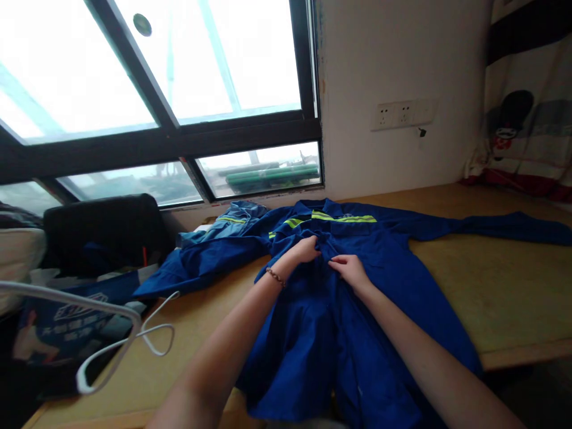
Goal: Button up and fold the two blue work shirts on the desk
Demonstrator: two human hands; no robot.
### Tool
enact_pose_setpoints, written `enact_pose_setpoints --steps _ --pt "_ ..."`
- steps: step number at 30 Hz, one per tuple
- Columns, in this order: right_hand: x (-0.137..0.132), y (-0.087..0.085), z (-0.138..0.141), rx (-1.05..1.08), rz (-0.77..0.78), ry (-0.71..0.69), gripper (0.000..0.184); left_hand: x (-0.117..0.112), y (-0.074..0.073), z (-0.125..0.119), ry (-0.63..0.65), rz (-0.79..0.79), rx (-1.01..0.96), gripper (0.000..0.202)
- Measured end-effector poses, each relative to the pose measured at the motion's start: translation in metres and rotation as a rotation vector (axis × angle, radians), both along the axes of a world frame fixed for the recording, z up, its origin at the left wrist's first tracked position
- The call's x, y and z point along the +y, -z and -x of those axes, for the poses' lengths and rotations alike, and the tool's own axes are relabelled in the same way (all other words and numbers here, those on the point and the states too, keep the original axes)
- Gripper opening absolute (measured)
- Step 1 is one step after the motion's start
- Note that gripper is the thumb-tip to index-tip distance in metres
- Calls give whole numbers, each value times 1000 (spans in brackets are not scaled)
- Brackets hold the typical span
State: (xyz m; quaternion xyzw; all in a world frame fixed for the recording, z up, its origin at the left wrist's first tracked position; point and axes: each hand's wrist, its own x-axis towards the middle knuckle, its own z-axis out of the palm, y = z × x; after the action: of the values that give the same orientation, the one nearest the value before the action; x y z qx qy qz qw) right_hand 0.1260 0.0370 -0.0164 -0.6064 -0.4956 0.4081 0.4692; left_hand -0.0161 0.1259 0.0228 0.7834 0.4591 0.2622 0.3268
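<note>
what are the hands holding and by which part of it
The blue garment: the left hand and right hand each appear to pinch its cloth at the middle front, below the yellow chest stripes.

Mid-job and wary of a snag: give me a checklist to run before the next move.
1. Left hand on the blue garment: ok, fingers gripping cloth.
2. Right hand on the garment: ok, fingertips at its front.
3. Sleeves spread: ok, one out to each side.
4. Lower part flat on the table: not ok, rumpled and past the near edge.
5. White cable clear of the garment: cannot tell, it loops close to a sleeve.
6. Front fastened: cannot tell, folds and hands cover it.
</note>
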Motion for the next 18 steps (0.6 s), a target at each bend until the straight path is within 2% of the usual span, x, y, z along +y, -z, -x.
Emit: enact_pose_setpoints --steps 3,6,9,12,15,18 --pt "0 -7 -3 498 144 -22 14 -42 6 4 -57 -174 -44 18" --pt "-4 -16 -6 762 254 -200 12 -71 28 7 -47 -147 -38 17" --pt "-13 -23 -8 764 265 -445 13 -77 45 11 -99 -125 -68 17" --pt "-22 -27 -6 660 270 -613 21 -72 47 15 -177 -112 -73 16" --pt "-25 -26 -2 622 298 -632 20 -72 42 20 -219 -164 7 8" --pt "-20 -21 -1 642 284 -530 18 -78 38 23 -245 -184 71 7"
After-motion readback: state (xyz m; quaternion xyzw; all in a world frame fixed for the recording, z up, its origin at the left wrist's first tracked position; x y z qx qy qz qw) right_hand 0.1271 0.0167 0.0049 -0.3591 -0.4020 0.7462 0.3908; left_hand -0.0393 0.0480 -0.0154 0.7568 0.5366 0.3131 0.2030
